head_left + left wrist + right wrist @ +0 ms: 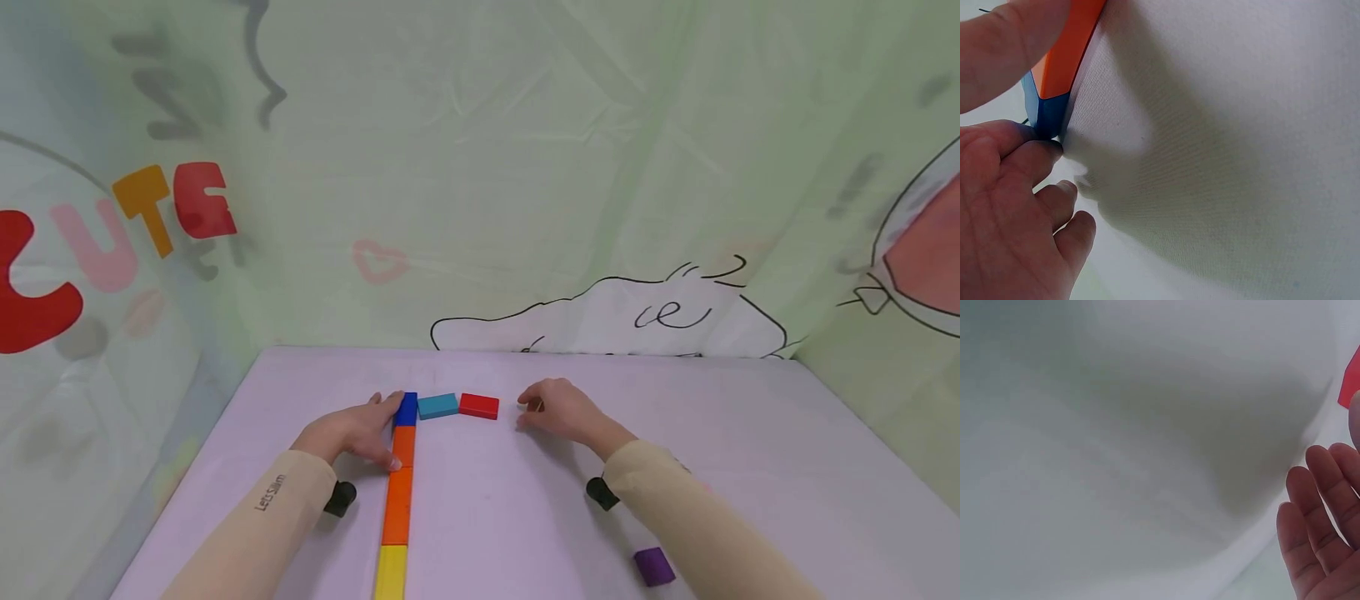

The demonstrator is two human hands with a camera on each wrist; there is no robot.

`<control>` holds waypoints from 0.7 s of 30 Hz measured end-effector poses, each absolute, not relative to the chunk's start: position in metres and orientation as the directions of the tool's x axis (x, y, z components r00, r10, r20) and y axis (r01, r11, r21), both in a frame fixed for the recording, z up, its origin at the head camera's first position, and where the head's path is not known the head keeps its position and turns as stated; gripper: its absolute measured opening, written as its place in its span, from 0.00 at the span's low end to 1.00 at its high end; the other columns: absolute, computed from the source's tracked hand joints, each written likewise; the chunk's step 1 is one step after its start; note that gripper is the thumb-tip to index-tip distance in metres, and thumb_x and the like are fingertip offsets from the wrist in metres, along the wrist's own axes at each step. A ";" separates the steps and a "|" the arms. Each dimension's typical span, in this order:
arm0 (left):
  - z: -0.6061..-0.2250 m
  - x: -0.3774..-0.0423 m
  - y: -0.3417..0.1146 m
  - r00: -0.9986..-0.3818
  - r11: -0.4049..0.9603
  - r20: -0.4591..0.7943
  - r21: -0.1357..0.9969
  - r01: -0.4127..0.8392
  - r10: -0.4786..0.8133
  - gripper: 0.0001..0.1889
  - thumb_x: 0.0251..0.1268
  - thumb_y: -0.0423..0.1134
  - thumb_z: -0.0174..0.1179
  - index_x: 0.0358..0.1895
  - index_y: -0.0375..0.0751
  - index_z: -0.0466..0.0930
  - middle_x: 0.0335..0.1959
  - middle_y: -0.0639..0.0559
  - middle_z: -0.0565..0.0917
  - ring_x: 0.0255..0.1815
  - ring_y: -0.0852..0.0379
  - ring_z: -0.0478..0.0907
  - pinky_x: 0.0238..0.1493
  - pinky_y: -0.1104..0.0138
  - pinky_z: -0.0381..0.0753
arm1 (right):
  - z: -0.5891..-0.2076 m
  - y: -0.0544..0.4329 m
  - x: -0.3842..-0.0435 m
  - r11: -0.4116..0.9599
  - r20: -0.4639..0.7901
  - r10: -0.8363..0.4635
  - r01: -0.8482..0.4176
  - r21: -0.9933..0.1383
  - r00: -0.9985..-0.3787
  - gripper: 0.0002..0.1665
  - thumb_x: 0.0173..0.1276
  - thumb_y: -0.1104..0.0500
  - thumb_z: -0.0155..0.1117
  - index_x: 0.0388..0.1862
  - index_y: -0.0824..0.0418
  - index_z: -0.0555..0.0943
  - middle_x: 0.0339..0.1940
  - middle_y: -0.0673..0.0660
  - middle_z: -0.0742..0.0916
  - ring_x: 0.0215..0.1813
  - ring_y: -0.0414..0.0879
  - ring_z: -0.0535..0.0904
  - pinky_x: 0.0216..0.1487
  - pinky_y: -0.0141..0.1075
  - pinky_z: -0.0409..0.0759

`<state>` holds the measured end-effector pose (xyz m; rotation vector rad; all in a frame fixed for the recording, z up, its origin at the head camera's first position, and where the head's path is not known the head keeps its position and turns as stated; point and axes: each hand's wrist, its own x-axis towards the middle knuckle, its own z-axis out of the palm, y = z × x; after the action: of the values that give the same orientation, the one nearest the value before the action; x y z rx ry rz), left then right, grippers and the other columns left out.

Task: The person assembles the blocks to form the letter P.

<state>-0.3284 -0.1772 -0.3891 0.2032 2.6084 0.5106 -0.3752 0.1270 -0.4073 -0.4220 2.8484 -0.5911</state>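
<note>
A straight row of blocks runs away from me, with a yellow block (391, 572) nearest, then two orange blocks (397, 505) and a dark blue block (407, 409) at the far end. My left hand (358, 430) rests along its left side, fingertips at the blue block and thumb against the orange; the left wrist view shows those fingers bent at the blue end. From that end a light blue block (438, 407) and a red block (478, 406) extend rightward. Just right of the red block, my right hand (564, 409) hovers with loosely bent fingers, holding nothing.
A purple block (654, 567) lies at the front right, beside my right sleeve. Dark wrist-worn pieces (342, 498) show under both sleeves. Behind the pale table (720, 417) hangs a printed cloth (480, 167), which also closes in both sides.
</note>
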 end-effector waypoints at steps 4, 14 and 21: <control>-0.389 -0.329 -0.178 -0.876 0.921 -0.425 0.386 0.050 0.226 0.55 0.59 0.46 0.75 0.83 0.42 0.47 0.84 0.36 0.51 0.85 0.35 0.46 0.78 0.34 0.56 | -0.404 0.138 -0.369 0.878 -0.133 -0.333 -0.255 -0.404 -0.934 0.21 0.64 0.58 0.75 0.55 0.64 0.87 0.39 0.54 0.89 0.41 0.44 0.80 0.47 0.38 0.85; -0.389 -0.328 -0.178 -0.874 0.922 -0.429 0.384 0.055 0.230 0.55 0.59 0.46 0.74 0.83 0.42 0.47 0.84 0.35 0.51 0.85 0.35 0.46 0.78 0.34 0.56 | -0.383 0.175 -0.350 0.851 -0.088 -0.402 -0.336 -0.405 -0.912 0.22 0.63 0.57 0.76 0.53 0.66 0.87 0.39 0.53 0.89 0.40 0.43 0.81 0.42 0.36 0.82; -0.388 -0.328 -0.177 -0.873 0.921 -0.428 0.384 0.060 0.235 0.55 0.58 0.45 0.75 0.83 0.40 0.47 0.84 0.35 0.51 0.84 0.34 0.47 0.78 0.34 0.56 | -0.372 0.206 -0.328 0.848 -0.076 -0.394 -0.331 -0.413 -0.916 0.22 0.63 0.56 0.76 0.54 0.66 0.86 0.41 0.52 0.89 0.42 0.43 0.79 0.42 0.35 0.81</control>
<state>-0.3276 -0.1772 -0.3883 0.2127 2.6009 0.4988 -0.3283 0.2057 -0.3721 -0.5663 2.8668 -0.5983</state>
